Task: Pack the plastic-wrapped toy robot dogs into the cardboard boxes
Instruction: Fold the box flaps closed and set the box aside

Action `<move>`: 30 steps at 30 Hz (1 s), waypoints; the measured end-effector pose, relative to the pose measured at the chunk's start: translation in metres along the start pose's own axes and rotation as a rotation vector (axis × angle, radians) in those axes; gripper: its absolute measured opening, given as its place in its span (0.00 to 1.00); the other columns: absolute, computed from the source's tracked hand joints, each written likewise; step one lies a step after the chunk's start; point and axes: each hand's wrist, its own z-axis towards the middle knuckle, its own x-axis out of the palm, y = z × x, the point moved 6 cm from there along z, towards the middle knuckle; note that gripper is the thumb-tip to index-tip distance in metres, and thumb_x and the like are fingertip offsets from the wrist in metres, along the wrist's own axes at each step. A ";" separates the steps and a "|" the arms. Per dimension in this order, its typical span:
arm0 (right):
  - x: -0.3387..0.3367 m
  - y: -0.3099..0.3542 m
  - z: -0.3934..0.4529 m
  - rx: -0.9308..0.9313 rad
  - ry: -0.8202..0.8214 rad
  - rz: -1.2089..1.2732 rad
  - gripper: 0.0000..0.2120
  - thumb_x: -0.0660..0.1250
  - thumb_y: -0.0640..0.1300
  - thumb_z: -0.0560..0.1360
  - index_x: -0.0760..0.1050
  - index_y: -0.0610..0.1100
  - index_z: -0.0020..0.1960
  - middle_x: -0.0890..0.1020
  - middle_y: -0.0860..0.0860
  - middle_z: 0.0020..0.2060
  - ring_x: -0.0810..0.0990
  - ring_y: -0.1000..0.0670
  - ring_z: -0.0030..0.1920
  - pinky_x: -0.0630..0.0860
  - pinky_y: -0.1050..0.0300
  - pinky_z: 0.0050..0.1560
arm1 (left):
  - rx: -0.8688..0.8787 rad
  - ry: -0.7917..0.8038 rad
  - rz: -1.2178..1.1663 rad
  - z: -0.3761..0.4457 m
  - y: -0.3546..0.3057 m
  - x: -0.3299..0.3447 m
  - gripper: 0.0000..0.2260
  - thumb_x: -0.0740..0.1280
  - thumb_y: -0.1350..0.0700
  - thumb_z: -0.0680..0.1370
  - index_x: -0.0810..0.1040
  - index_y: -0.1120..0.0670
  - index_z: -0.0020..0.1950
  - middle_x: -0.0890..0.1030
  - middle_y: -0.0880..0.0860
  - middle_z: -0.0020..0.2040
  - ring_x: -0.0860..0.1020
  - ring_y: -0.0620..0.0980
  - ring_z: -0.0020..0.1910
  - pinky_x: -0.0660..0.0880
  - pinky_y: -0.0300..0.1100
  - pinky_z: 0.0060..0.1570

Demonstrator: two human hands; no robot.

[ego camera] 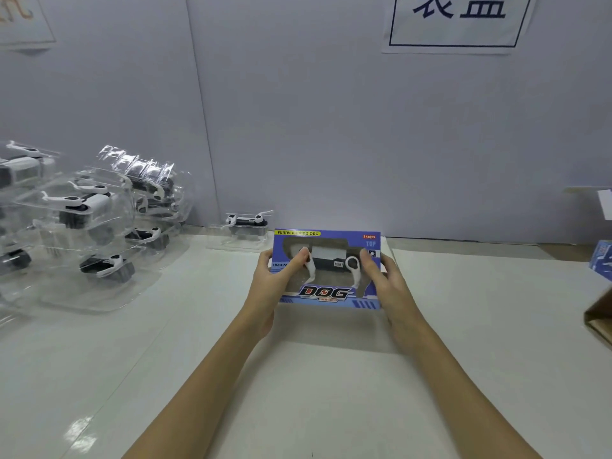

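A blue cardboard box (pixel 326 298) printed "DOG" is held above the white table, its window facing me. Through the window shows a white and black toy robot dog (pixel 331 260). My left hand (pixel 271 279) grips the box's left end, thumb on the front. My right hand (pixel 387 279) grips the right end the same way. Several plastic-wrapped robot dogs (pixel 99 223) lie piled at the left. One more wrapped dog (pixel 245 228) stands alone by the wall, just behind the box.
The white table (pixel 314 392) runs up to a grey partition wall with a paper sign (pixel 458 21). At the right edge sit a blue box (pixel 602 260) and part of a brown cardboard carton (pixel 601 323).
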 end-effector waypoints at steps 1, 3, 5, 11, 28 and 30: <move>-0.002 -0.001 0.000 0.018 -0.008 0.030 0.23 0.68 0.67 0.74 0.77 0.54 0.62 0.88 0.53 0.49 0.87 0.51 0.50 0.81 0.55 0.54 | -0.010 0.024 0.010 0.001 0.000 0.000 0.32 0.79 0.36 0.66 0.76 0.46 0.66 0.87 0.49 0.56 0.86 0.52 0.54 0.81 0.55 0.61; -0.004 0.001 0.001 0.006 -0.050 0.058 0.19 0.65 0.65 0.78 0.79 0.54 0.59 0.88 0.56 0.46 0.87 0.56 0.47 0.79 0.62 0.48 | -0.024 0.084 0.009 0.002 -0.002 0.001 0.28 0.75 0.35 0.71 0.78 0.45 0.67 0.87 0.49 0.58 0.85 0.53 0.58 0.80 0.55 0.61; -0.007 0.006 -0.001 -0.042 -0.106 0.061 0.17 0.60 0.63 0.83 0.81 0.54 0.58 0.86 0.63 0.42 0.83 0.64 0.40 0.74 0.71 0.41 | -0.059 0.141 -0.007 0.002 -0.002 0.004 0.25 0.69 0.33 0.74 0.79 0.42 0.68 0.85 0.48 0.61 0.83 0.52 0.63 0.81 0.53 0.60; -0.011 0.011 0.001 -0.104 -0.106 0.120 0.15 0.59 0.60 0.84 0.80 0.55 0.62 0.87 0.55 0.56 0.85 0.51 0.58 0.79 0.54 0.57 | -0.025 0.213 -0.095 -0.003 0.003 0.013 0.26 0.64 0.35 0.78 0.75 0.44 0.74 0.80 0.46 0.70 0.78 0.46 0.70 0.75 0.43 0.66; 0.003 0.020 -0.013 0.064 0.304 -0.152 0.27 0.72 0.64 0.74 0.74 0.48 0.63 0.86 0.41 0.50 0.87 0.45 0.45 0.86 0.43 0.47 | 0.007 -0.158 -0.317 0.005 -0.021 -0.026 0.16 0.64 0.49 0.85 0.83 0.59 0.63 0.85 0.58 0.60 0.83 0.56 0.58 0.76 0.51 0.65; 0.009 0.020 -0.019 0.094 0.476 -0.268 0.28 0.73 0.63 0.74 0.74 0.52 0.69 0.87 0.43 0.51 0.88 0.42 0.48 0.84 0.48 0.46 | -0.005 -0.137 -0.283 0.004 -0.024 -0.027 0.21 0.63 0.44 0.84 0.83 0.58 0.64 0.85 0.60 0.61 0.83 0.60 0.58 0.76 0.56 0.66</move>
